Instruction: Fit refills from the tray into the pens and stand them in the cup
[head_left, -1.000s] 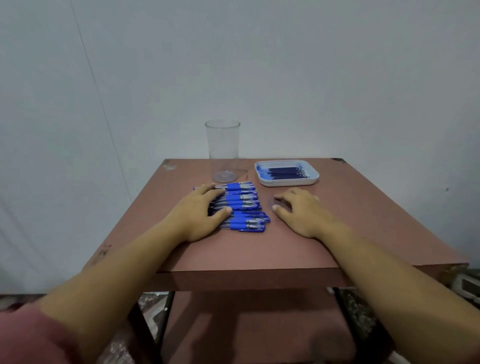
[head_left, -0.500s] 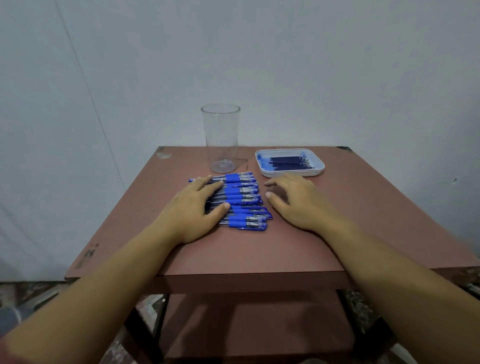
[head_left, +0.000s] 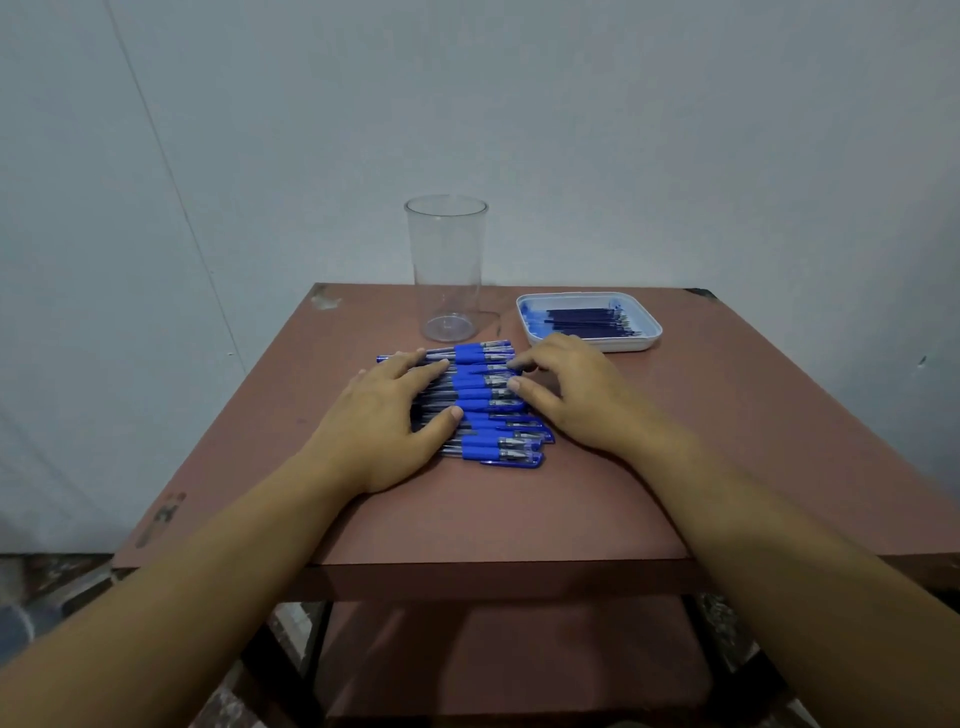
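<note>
Step in hand, judged: singling one pen out of the row before any refill is fetched.

Method note: left hand (head_left: 387, 426) should only steady the row with light downward pressure, or the round barrels will roll and fan out. Take an end pen, not a middle one, so the neighbours stay put. The right hand (head_left: 576, 395) should slide it out lengthwise rather than lift through the stack.

Positions, left to right:
- Left hand: fingers straight and spread wide, laid flat over the left ends of the pens (head_left: 483, 405), thumb touching a barrel nearer the front. Holds nothing.
- Pens: side by side on the table (head_left: 519, 509), between the two hands. Barrels look clear, but they are too small to tell whether empty.
- Cup (head_left: 447, 270): upright, nothing in it, just behind the row.
- Right hand: fingers loosely bent, tips against the pens' right ends; nothing gripped.
- Tray (head_left: 644, 343): just behind the right hand, refills (head_left: 587, 322) lying in it.
</note>
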